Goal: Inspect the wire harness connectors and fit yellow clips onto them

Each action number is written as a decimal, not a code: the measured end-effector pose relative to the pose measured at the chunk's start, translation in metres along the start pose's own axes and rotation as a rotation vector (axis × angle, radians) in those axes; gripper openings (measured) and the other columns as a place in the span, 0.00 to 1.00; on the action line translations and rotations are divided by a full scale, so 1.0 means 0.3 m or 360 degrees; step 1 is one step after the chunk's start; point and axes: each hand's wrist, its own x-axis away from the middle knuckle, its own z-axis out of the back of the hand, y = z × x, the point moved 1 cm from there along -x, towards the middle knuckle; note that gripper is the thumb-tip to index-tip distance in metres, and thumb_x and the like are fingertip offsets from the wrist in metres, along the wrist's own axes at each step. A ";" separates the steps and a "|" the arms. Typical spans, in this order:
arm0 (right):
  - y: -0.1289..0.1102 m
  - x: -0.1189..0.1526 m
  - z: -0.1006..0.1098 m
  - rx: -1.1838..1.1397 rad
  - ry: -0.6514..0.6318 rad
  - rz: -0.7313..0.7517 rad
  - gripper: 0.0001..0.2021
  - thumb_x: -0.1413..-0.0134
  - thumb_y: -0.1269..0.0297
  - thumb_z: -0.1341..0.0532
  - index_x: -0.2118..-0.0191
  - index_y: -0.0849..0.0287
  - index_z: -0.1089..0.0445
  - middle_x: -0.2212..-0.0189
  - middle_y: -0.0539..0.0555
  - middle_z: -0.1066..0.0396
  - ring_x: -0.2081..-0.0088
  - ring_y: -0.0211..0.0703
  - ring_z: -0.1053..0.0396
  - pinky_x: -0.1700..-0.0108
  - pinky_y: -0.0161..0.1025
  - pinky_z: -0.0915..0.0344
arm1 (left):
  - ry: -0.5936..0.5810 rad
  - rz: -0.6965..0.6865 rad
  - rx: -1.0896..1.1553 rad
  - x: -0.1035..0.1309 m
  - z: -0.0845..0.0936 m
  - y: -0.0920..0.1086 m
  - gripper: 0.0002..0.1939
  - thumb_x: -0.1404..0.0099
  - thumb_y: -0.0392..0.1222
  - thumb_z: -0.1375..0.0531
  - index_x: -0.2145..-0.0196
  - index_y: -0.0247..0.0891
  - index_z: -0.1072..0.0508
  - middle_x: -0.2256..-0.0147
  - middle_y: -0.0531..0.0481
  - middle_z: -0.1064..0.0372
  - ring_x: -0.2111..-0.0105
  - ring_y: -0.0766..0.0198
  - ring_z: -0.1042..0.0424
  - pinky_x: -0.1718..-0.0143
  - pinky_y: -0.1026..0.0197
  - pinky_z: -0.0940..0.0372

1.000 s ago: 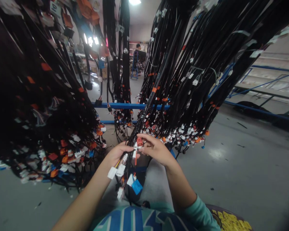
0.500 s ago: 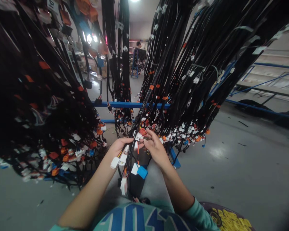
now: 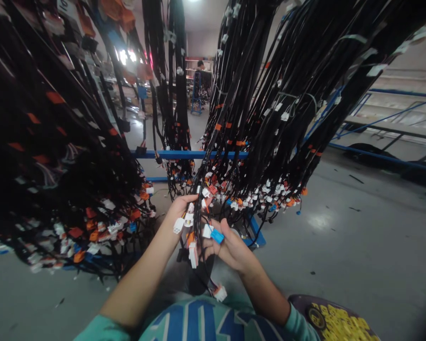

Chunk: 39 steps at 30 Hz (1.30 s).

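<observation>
A black wire harness (image 3: 199, 222) with white, orange and blue connectors hangs down in front of me. My left hand (image 3: 179, 208) grips the harness bundle just below its orange connector (image 3: 212, 189). My right hand (image 3: 230, 246) is lower down, with its fingers around a blue connector (image 3: 217, 236) and a white connector (image 3: 207, 231) on the harness's branch ends. More white plugs (image 3: 193, 253) dangle between my hands, and one connector (image 3: 220, 292) hangs near my chest.
Thick bunches of black harnesses (image 3: 277, 104) hang all round from overhead, the left bunch (image 3: 57, 166) close by. A blue metal rack bar (image 3: 184, 154) runs behind them. A person (image 3: 200, 66) stands far back. Grey concrete floor (image 3: 358, 237) lies to the right.
My right hand has dropped from the orange connector near the top to the blue and white connectors lower down. My left hand has risen slightly with the harness.
</observation>
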 end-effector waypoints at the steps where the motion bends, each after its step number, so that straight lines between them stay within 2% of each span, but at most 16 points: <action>1: -0.002 -0.001 0.003 -0.0030 -0.0010 0.0005 0.33 0.57 0.37 0.44 0.52 0.59 0.37 0.72 0.53 0.29 0.74 0.39 0.30 0.74 0.34 0.34 | 0.0023 -0.0013 -0.0011 -0.004 -0.005 0.002 0.18 0.41 0.33 0.51 0.56 0.20 0.31 0.80 0.40 0.28 0.86 0.57 0.31 0.87 0.60 0.35; 4: -0.008 -0.006 0.014 -0.0125 -0.0024 0.0024 0.32 0.56 0.39 0.43 0.52 0.59 0.37 0.72 0.53 0.29 0.74 0.39 0.30 0.74 0.34 0.33 | 0.0047 -0.0037 -0.0008 -0.014 -0.019 0.008 0.17 0.41 0.33 0.52 0.57 0.21 0.32 0.81 0.41 0.28 0.87 0.57 0.31 0.88 0.59 0.36; 10: -0.023 -0.015 0.030 -0.0318 0.0043 0.0073 0.24 0.52 0.45 0.42 0.58 0.61 0.34 0.74 0.51 0.30 0.75 0.35 0.32 0.73 0.32 0.32 | 0.0040 -0.0008 0.0053 -0.038 -0.038 0.015 0.16 0.40 0.33 0.52 0.58 0.22 0.32 0.82 0.43 0.29 0.86 0.56 0.31 0.86 0.57 0.34; 15: -0.036 -0.021 0.040 -0.0463 0.0126 0.0054 0.19 0.45 0.50 0.47 0.59 0.63 0.34 0.75 0.51 0.31 0.77 0.34 0.34 0.75 0.32 0.33 | 0.0034 -0.0009 0.0079 -0.060 -0.048 0.021 0.17 0.39 0.32 0.53 0.56 0.22 0.33 0.82 0.43 0.29 0.86 0.57 0.31 0.85 0.58 0.34; 18: -0.038 -0.021 0.047 -0.0508 0.0157 0.0057 0.18 0.44 0.52 0.47 0.59 0.63 0.34 0.77 0.50 0.33 0.77 0.34 0.34 0.76 0.32 0.33 | 0.0041 0.0007 0.0091 -0.065 -0.051 0.025 0.17 0.38 0.32 0.54 0.55 0.23 0.34 0.82 0.43 0.29 0.84 0.57 0.29 0.82 0.59 0.33; 22: -0.035 -0.018 0.048 -0.0489 0.0175 0.0048 0.15 0.47 0.54 0.43 0.60 0.62 0.33 0.76 0.49 0.32 0.78 0.34 0.35 0.75 0.32 0.34 | 0.0007 0.0044 0.0097 -0.063 -0.049 0.026 0.16 0.39 0.33 0.53 0.57 0.23 0.33 0.81 0.42 0.29 0.84 0.56 0.29 0.82 0.57 0.32; 26: -0.041 -0.010 0.029 -0.0383 0.0161 0.0155 0.14 0.55 0.65 0.37 0.59 0.60 0.32 0.73 0.48 0.31 0.77 0.32 0.36 0.75 0.30 0.34 | -0.0037 0.0082 0.0097 -0.060 -0.047 0.026 0.17 0.39 0.32 0.54 0.56 0.22 0.33 0.80 0.42 0.28 0.85 0.57 0.31 0.84 0.57 0.34; 29: -0.052 -0.002 0.008 -0.0248 0.0140 0.0197 0.18 0.57 0.69 0.38 0.56 0.59 0.32 0.65 0.51 0.29 0.70 0.35 0.32 0.69 0.31 0.33 | -0.0052 0.0090 0.0099 -0.056 -0.048 0.025 0.18 0.39 0.32 0.54 0.54 0.23 0.34 0.79 0.42 0.27 0.86 0.57 0.31 0.85 0.59 0.34; 32: -0.056 0.002 -0.006 -0.0169 0.0183 0.0229 0.20 0.57 0.68 0.38 0.53 0.58 0.33 0.60 0.53 0.29 0.64 0.38 0.31 0.64 0.34 0.33 | -0.0061 0.0099 0.0073 -0.061 -0.046 0.021 0.18 0.38 0.34 0.54 0.55 0.23 0.33 0.78 0.41 0.27 0.86 0.57 0.31 0.85 0.58 0.34; 36: -0.043 -0.003 -0.019 -0.0070 0.0398 0.0306 0.23 0.59 0.65 0.35 0.52 0.56 0.35 0.58 0.52 0.29 0.60 0.41 0.32 0.56 0.38 0.35 | -0.0047 0.0039 0.0106 -0.083 -0.032 0.013 0.17 0.39 0.33 0.54 0.56 0.22 0.33 0.80 0.41 0.28 0.85 0.57 0.30 0.86 0.59 0.34; 39: -0.023 -0.012 -0.025 0.0021 0.0599 0.0390 0.24 0.63 0.68 0.34 0.54 0.56 0.34 0.58 0.50 0.30 0.59 0.40 0.33 0.54 0.37 0.38 | -0.0022 0.0005 0.0120 -0.098 -0.016 0.008 0.17 0.39 0.32 0.54 0.57 0.23 0.32 0.80 0.42 0.28 0.83 0.57 0.29 0.85 0.60 0.34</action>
